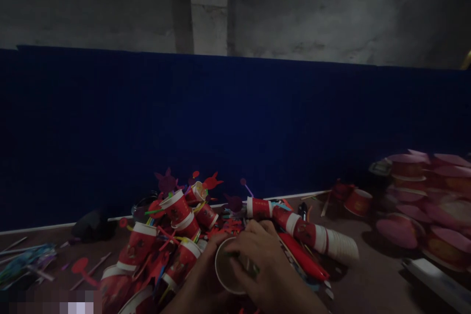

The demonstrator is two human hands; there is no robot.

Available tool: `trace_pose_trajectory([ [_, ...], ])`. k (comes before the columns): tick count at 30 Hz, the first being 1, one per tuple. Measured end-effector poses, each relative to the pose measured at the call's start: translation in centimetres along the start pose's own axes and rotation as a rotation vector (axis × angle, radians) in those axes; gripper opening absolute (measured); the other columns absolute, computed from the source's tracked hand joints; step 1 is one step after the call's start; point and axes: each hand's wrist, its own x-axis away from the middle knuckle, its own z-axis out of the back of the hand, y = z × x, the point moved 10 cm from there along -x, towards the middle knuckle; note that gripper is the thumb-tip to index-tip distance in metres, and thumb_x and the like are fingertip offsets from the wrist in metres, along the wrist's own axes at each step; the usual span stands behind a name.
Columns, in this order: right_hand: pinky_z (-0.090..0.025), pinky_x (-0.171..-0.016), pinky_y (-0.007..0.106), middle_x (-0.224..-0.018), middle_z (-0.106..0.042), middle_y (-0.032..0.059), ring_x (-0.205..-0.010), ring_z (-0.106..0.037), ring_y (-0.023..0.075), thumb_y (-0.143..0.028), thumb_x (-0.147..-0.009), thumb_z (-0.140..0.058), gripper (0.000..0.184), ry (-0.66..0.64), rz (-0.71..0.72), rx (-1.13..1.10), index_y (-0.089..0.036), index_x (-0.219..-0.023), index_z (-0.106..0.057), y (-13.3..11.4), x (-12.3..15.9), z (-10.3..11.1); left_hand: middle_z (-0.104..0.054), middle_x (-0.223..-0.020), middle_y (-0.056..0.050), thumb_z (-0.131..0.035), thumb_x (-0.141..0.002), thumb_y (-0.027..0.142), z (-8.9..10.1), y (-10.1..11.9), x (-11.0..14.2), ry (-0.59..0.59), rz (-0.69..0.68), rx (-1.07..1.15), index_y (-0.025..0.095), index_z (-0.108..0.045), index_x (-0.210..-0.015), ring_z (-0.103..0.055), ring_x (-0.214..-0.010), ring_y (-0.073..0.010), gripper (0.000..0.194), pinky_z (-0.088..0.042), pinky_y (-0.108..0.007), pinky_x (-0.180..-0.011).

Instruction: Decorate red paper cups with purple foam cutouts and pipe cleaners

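Observation:
A paper cup point(225, 272) with a white rim is tilted with its mouth toward me at the bottom centre. My left hand point(198, 277) is wrapped round its left side. Over the mouth is my right hand point(263, 255), its fingers bent and the tips reaching into the cup. Small green bits show by those fingers, but what they pinch is too dark to make out. Just left of my hands lie several red printed paper cups point(139, 245), some with coloured sticks in them. A nested stack of red cups point(307, 233) lies on its side to the right.
A blue panel point(228, 122) stands behind the brown table point(362, 274). Pink-lidded red tubs point(408, 167) are piled at right, near a white box point(437, 279). A red packet point(303, 257) lies by the stack. Plastic-wrapped sticks point(27, 262) lie at left.

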Motion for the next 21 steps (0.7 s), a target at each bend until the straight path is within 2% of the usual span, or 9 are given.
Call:
trace_pose_trajectory([
  [4, -0.027, -0.072, 0.035, -0.071, -0.066, -0.0020, -0.077, -0.049, 0.0185, -0.015, -0.072, -0.061, 0.010, 0.009, 0.046, 0.129, -0.024, -0.067, -0.064, 0.3, 0.3, -0.7, -0.061, -0.108, -0.004, -0.072, -0.065, 0.024, 0.1, -0.7, -0.4, 0.008, 0.018, -0.090, 0.026, -0.046, -0.112, -0.059, -0.093, -0.0193, 0.054, -0.045, -0.029, -0.082],
  [7, -0.026, -0.070, 0.036, -0.065, -0.066, -0.0014, -0.073, -0.050, 0.0181, -0.014, -0.070, -0.061, 0.013, 0.012, 0.063, 0.210, -0.022, -0.060, -0.063, 0.3, 0.5, -1.3, -0.062, -0.105, -0.004, -0.072, -0.063, 0.023, 0.4, -1.0, -0.8, 0.038, -0.008, -0.170, 0.024, -0.048, -0.109, -0.060, -0.088, -0.0185, 0.052, -0.046, -0.029, -0.080],
  [11, -0.026, -0.069, 0.035, -0.067, -0.068, -0.0021, -0.072, -0.051, 0.0171, -0.014, -0.071, -0.060, 0.015, -0.019, 0.057, 0.225, -0.022, -0.059, -0.062, 0.1, 0.4, -1.5, -0.062, -0.107, -0.007, -0.075, -0.060, 0.027, 0.1, -1.7, -1.1, 0.009, -0.014, -0.107, 0.024, -0.050, -0.109, -0.060, -0.094, -0.0231, 0.055, -0.047, -0.031, -0.080],
  [17, -0.029, -0.072, 0.035, -0.072, -0.069, -0.0031, -0.079, -0.051, 0.0178, -0.014, -0.073, -0.060, 0.016, -0.176, 0.001, 0.213, -0.022, -0.059, -0.062, 0.2, 0.3, -2.1, -0.065, -0.105, -0.008, -0.069, -0.066, 0.041, 0.2, -1.7, -0.9, 0.006, 0.007, -0.022, 0.026, -0.059, -0.110, -0.059, -0.101, -0.0289, 0.048, -0.047, -0.042, -0.085],
  [21, -0.029, -0.075, 0.035, -0.078, -0.069, -0.0039, -0.083, -0.051, 0.0174, -0.013, -0.074, -0.060, 0.015, -0.227, -0.058, 0.169, -0.022, -0.062, -0.062, 0.6, 0.5, -2.1, -0.062, -0.115, -0.008, -0.074, -0.062, 0.039, 0.1, -1.6, -0.6, -0.027, 0.010, -0.047, 0.027, -0.058, -0.114, -0.056, -0.107, -0.0303, 0.056, -0.045, -0.041, -0.091],
])
